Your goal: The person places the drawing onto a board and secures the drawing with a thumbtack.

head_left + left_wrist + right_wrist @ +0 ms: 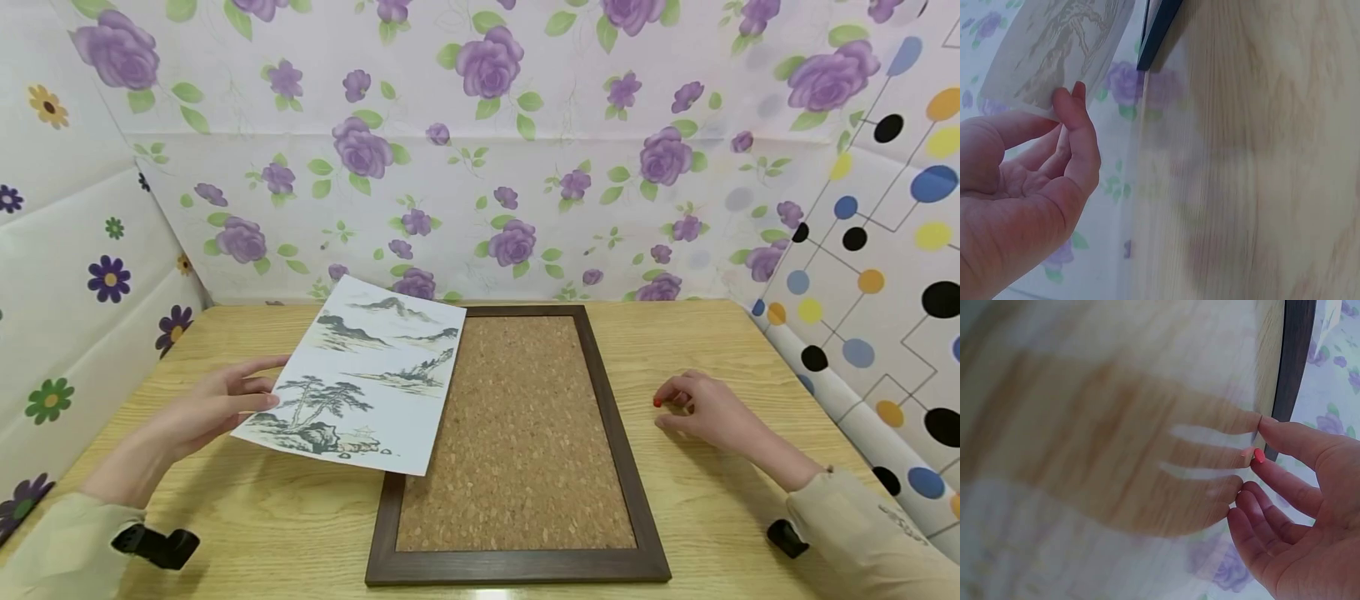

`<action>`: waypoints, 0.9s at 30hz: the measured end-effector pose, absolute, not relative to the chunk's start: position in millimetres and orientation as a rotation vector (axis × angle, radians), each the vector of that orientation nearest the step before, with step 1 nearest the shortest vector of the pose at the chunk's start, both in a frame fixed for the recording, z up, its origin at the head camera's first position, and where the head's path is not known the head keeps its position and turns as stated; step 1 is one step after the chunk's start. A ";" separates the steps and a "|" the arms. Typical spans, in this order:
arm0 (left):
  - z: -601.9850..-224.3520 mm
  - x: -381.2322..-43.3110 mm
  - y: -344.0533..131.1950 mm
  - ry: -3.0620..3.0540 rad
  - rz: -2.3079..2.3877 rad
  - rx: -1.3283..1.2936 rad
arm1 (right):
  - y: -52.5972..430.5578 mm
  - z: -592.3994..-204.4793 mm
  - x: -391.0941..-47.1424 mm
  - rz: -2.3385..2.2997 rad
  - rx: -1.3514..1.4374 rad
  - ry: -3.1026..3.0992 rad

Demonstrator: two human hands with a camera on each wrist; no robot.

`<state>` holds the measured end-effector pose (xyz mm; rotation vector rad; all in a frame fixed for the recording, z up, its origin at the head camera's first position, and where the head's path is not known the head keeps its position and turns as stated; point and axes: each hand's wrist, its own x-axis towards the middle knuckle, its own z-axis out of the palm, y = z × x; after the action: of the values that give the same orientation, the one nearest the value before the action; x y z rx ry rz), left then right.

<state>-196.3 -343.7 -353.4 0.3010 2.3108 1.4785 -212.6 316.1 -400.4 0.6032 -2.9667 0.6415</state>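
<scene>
My left hand [217,404] pinches the lower left edge of a paper print [360,379] with an ink landscape of pines, rocks and hills. The sheet is held tilted and overlaps the upper left of a dark-framed cork board [517,433]. In the left wrist view, the sheet's corner [1041,69] sits between the thumb and fingers. Over on the right, my right hand [708,412] has its fingertips down at the tabletop. A small red piece [1259,455] shows at the index fingertip, with the thumb tip apart from it. Its exact kind I cannot tell.
A light wooden table [697,333] carries the cork board at its middle. Flower-patterned sheeting [450,200] stands behind and at the left, and dotted sheeting [885,275] at the right. Dark wrist mounts [156,546] sit at both sleeves.
</scene>
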 end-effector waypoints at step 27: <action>-360.0 -205.0 -269.3 2.279 1.661 0.290 | 314.1 -399.1 -212.9 0.654 0.638 -2.943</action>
<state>-205.0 -269.3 -360.0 0.2902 2.2791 1.6605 -212.9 314.1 -399.1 0.6383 -2.9430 0.6535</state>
